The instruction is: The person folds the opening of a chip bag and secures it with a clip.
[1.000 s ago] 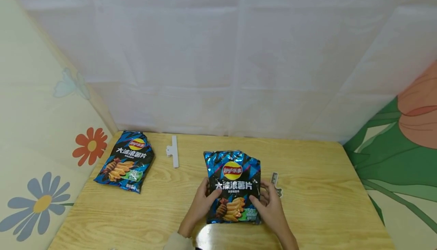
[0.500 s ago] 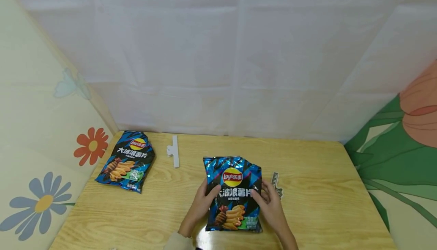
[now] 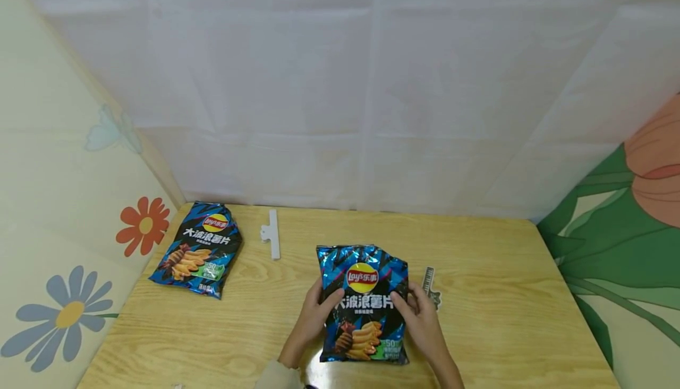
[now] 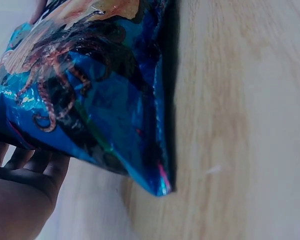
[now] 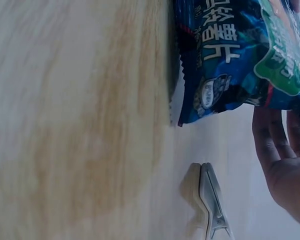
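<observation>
A blue and black bag of potato chips (image 3: 363, 303) faces up at the front middle of the table in the head view. My left hand (image 3: 313, 313) grips its left side, thumb across the front. From the other side my right hand (image 3: 422, 321) holds it the same way, fingers behind the edge. The left wrist view shows the back of the bag (image 4: 105, 85) and the left hand's fingers (image 4: 37, 162) under it. In the right wrist view, a lower corner of the bag (image 5: 225, 65) is close to the table, with a flat clip (image 5: 208, 197) lying nearby.
A second chip bag (image 3: 199, 250) lies at the table's back left. Beside it is a white clip (image 3: 273, 234). A dark-marked clip (image 3: 431, 288) sits just right of my right hand. A white cloth (image 3: 319, 111) hangs behind the table (image 3: 504, 306).
The held chip bag has come down a little toward the table's near edge, and the thumbs now sit slightly higher on its front. The other bag and the clips stay in place.
</observation>
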Demonstrator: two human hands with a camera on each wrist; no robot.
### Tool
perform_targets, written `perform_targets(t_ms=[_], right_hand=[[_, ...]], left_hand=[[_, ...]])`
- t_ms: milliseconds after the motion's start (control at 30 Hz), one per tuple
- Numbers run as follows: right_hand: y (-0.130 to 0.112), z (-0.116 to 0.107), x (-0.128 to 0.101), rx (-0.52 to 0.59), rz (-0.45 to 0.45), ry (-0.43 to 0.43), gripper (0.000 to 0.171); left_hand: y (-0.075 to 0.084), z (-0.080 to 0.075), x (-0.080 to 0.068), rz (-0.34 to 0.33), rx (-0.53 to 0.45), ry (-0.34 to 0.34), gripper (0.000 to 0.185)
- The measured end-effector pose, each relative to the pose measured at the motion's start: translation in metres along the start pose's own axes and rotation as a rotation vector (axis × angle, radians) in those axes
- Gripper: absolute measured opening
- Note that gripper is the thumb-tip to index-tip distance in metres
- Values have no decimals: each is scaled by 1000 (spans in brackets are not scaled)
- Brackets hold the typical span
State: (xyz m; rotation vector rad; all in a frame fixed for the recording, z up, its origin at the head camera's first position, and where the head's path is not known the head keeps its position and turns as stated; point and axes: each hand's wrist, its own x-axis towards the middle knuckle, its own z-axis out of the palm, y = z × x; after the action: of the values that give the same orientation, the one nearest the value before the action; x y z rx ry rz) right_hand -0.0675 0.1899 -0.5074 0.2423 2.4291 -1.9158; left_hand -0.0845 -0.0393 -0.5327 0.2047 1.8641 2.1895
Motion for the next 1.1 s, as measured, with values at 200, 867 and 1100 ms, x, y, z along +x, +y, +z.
perform_targets(t_ms=[200,867,1100], right_hand=[[-1,-1,-1,4,-6,-5,34],[-3,-3,-4,22,40,-9,34],[-5,-3,-4,13,47,-4,35]], left_hand=[[0,0,0,13,-10,-14,53],[0,-4,0,-39,-67,47,54],[6,-3,-2,-44,-62,66,53]])
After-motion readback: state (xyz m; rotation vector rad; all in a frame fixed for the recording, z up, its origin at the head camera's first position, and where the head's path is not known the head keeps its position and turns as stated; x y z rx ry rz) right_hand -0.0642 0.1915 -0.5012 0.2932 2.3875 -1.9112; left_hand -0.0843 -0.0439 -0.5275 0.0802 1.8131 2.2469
